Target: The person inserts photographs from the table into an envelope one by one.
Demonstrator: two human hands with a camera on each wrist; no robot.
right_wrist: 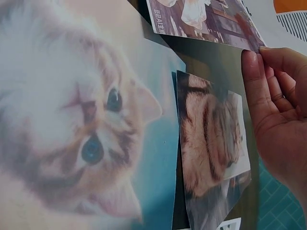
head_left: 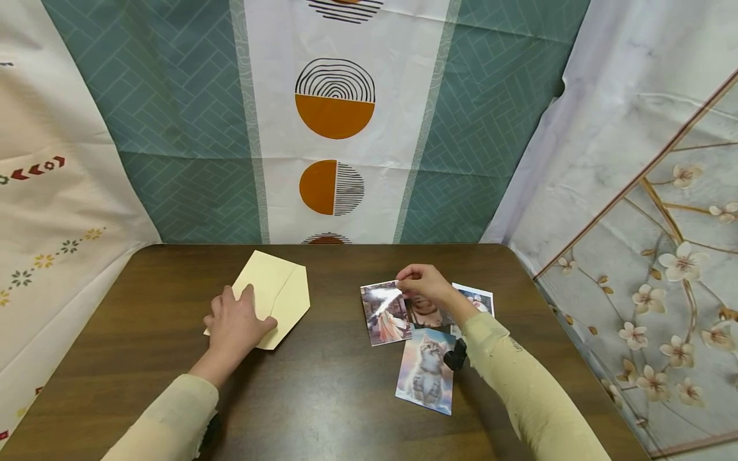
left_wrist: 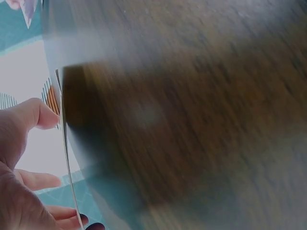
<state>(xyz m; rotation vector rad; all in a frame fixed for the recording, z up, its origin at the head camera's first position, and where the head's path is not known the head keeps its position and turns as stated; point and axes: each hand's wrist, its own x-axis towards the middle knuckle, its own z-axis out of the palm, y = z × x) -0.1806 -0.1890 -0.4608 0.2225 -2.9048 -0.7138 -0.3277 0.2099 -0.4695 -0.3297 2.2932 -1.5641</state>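
My left hand (head_left: 236,320) lies over a cream envelope (head_left: 294,301) on the left of the table, thumb toward the flap line and fingers at the far-left edge. In the left wrist view the envelope (left_wrist: 67,148) shows edge-on, with fingertips curled past its lower end. Between thumb and forefinger, my right hand (head_left: 425,283) pinches the corner of a picture card (right_wrist: 206,17) with a figure in a pale pink dress. Below that hand lie a card with brown striped fur (right_wrist: 206,139) and a kitten card (head_left: 426,371).
Another card (head_left: 481,299) lies partly hidden behind the right forearm. The brown wooden table (head_left: 323,410) has patterned cloths hanging behind it and at both sides. A black wrist camera (head_left: 455,355) overlaps the kitten card's right edge.
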